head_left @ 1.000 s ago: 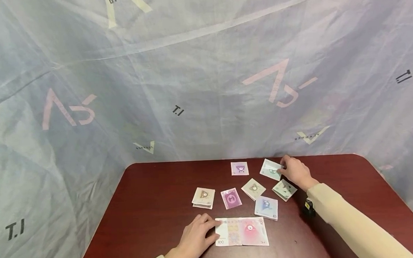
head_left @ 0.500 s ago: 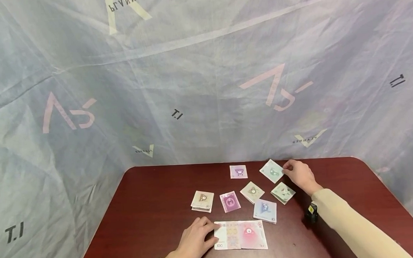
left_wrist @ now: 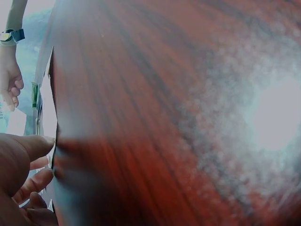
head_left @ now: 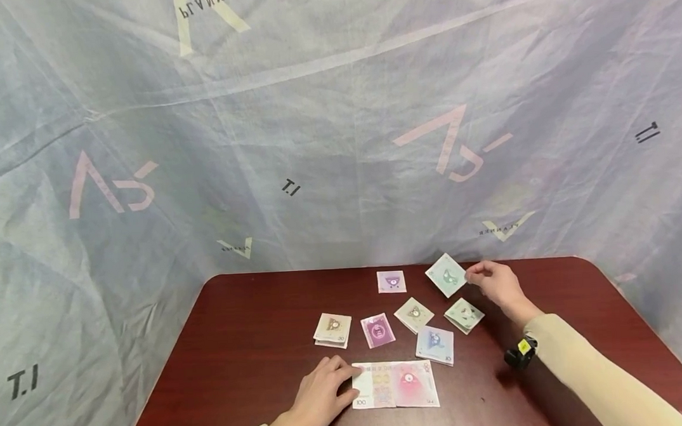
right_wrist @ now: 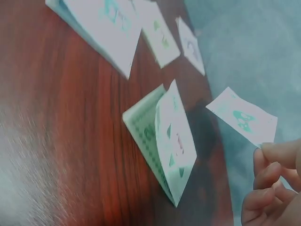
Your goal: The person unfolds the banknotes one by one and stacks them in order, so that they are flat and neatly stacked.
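My right hand [head_left: 497, 285] pinches a corner of a pale green folded banknote [head_left: 446, 275] between thumb and fingertips. In the right wrist view that banknote [right_wrist: 244, 117] is held up, apart from the other notes. My left hand [head_left: 320, 392] touches the left edge of a pink 100 banknote [head_left: 397, 385] lying flat near the front, its thumb and fingertips spread apart along that edge. Closest to the right hand on the table is another green folded banknote [head_left: 464, 315], its layers partly sprung apart [right_wrist: 176, 146].
Other folded banknotes lie around: a brown 20 [head_left: 332, 329], a purple one [head_left: 378, 331], an olive one [head_left: 414, 314], a blue 10 [head_left: 435, 345] and a pale violet one [head_left: 391, 282] at the back. A grey printed cloth [head_left: 339, 175] hangs behind the dark red table [head_left: 238, 344].
My right hand has turned and lifted the pale green banknote, drawing slightly to the right. The left hand stays at the 100 banknote's edge.
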Demonstrator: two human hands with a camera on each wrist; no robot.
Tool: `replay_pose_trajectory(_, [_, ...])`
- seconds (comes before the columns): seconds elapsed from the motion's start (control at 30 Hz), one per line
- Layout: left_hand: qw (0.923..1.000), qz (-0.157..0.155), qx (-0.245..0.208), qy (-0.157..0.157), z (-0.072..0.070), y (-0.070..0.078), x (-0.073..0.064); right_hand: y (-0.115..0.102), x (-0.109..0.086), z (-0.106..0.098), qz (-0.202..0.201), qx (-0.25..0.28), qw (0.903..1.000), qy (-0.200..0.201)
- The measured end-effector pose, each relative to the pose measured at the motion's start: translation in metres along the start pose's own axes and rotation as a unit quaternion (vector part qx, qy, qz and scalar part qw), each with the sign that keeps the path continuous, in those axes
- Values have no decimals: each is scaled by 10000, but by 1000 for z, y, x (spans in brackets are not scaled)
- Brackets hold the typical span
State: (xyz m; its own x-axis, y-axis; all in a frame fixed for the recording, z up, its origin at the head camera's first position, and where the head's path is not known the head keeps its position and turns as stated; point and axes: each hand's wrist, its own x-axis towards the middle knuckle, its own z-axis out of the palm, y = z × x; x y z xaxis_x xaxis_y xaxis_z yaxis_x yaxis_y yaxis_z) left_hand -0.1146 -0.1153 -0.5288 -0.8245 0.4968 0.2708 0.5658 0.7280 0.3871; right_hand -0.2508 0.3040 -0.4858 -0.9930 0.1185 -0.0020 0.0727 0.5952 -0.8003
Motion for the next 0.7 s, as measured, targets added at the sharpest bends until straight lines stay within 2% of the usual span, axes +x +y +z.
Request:
replay_pose_trajectory(0.2, [9999, 60, 82, 3, -1, 1, 2, -15, -18, -2, 333, 1062, 9935, -257])
replay_pose_trajectory(0.47, [9999, -2, 127, 11, -2, 1, 2, -30, -40, 0, 298, 1738, 9825, -596])
replay_pose_trajectory(0.7, [9999, 37, 85, 96, -2, 2, -1, -34, -57, 7, 257, 1972, 9763, -853])
